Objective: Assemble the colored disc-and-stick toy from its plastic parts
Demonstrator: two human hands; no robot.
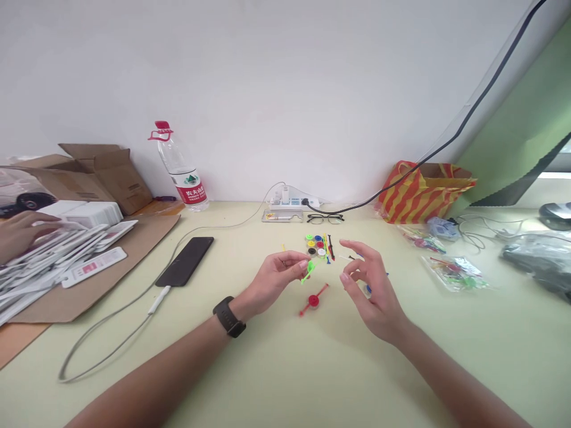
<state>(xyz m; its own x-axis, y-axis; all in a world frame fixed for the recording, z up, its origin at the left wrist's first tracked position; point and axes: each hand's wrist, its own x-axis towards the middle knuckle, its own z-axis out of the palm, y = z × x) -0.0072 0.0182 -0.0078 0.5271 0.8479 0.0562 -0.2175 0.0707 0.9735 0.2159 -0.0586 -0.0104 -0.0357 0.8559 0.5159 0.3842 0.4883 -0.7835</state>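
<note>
Pinched between the thumb and fingers of my left hand (281, 274) is a small green plastic piece (307, 271) with a thin arm; my fingers cover part of it. My right hand (372, 291) is held a little to the right, its fingers curved and apart with nothing between them. Below the green piece, a red disc with an arrow-shaped pointer (314, 301) lies on the table. Beyond my hands are several coloured discs (318, 238) in rows, with thin coloured arrow pieces (331, 245) beside them. A blue round piece (368, 289) is partly hidden behind my right hand.
A black phone (186, 261) on a white cable and a water bottle (190, 178) stand left. Another person's hand (27, 232) rests on white tags at far left. Glasses (325, 219) and a power strip (294, 202) are at the back. Bagged parts (455, 273) and a striped bag (422, 193) are right.
</note>
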